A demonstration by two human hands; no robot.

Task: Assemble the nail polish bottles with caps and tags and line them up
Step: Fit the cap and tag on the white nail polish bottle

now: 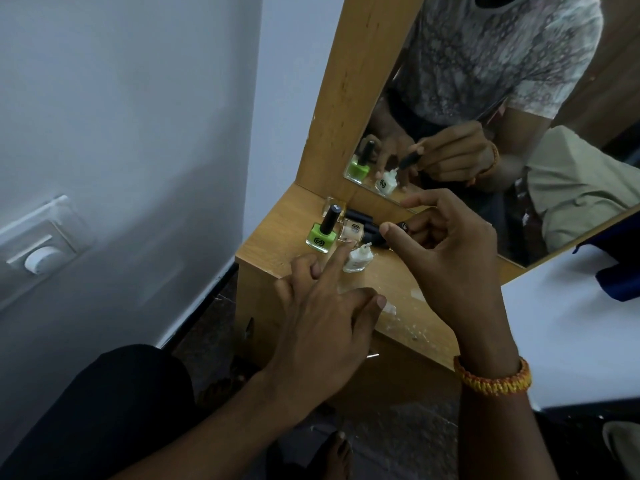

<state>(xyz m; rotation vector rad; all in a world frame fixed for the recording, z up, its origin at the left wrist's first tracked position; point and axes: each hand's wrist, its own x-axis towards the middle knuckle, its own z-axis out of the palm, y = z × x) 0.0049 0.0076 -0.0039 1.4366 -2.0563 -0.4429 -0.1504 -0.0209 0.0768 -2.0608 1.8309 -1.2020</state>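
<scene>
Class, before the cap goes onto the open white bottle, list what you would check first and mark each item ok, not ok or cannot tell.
1. Right hand grips the black cap with its brush: ok.
2. White bottle stands upright, neck open: ok.
3. Left hand steadies the white bottle: not ok; a straight finger reaches near it, nothing grips it.
4. Brush lined up over the neck: not ok; the cap lies tilted.
5. Green bottle capped and upright: ok.
6. Tag on the white bottle: cannot tell.
</scene>
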